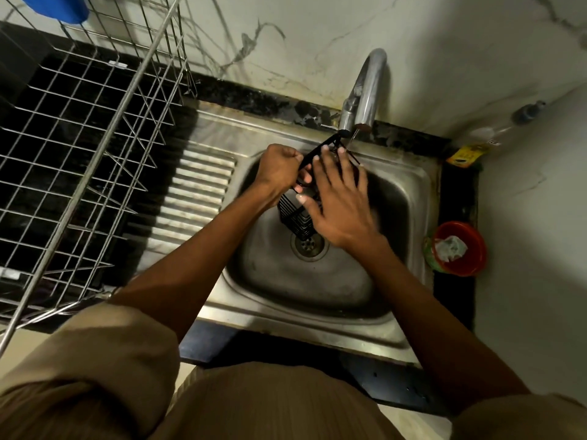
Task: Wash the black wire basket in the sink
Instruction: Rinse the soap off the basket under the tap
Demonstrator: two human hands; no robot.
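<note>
Under the tap (365, 90), the left hand (279, 168) fists the basket (295, 217) while the right hand (341, 201) rubs it, fingers (344, 160) spread; best turn it so water reaches every wire.

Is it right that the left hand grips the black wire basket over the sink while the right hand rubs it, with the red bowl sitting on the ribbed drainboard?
Not quite. The head view shows the red bowl on the dark counter right of the sink, not on the ribbed drainboard. The rest holds: the left hand grips the black wire basket while the right hand rubs it.
</note>
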